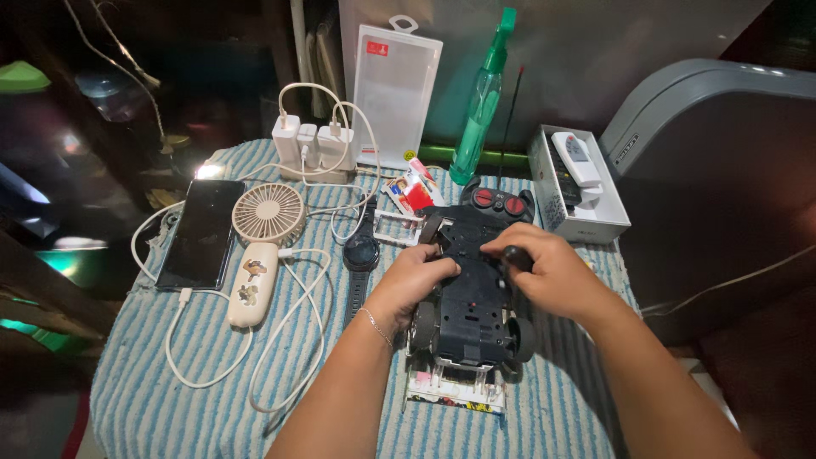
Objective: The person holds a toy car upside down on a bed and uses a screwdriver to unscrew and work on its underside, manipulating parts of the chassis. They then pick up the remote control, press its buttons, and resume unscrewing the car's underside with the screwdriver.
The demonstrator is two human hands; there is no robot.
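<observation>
Nearest to us, our left hand and right hand close on a small toy car chassis turned belly-up, its flat black plastic underside facing us so the moulded ribs and screw points are open to view. The left fingers curl over the front left edge to steady it. The right fingers are wrapped around a dark rounded handle, perhaps a small screwdriver, though its tip is hidden. The chassis sits low on the surface, which is covered in a blue-and-white striped towel, soft and ribbed, so parts do not roll. Rubber wheels stick out at the sides, and a printed, glossy body shell lies under the near end.

To the left lie a dark round wristwatch, a cream handheld fan with a circular grille, and a black phone face up, joined by looping white cables.

Farther back stand white charger blocks, a clear plastic package, a tall green bottle, and an open white box holding a pale remote.
</observation>
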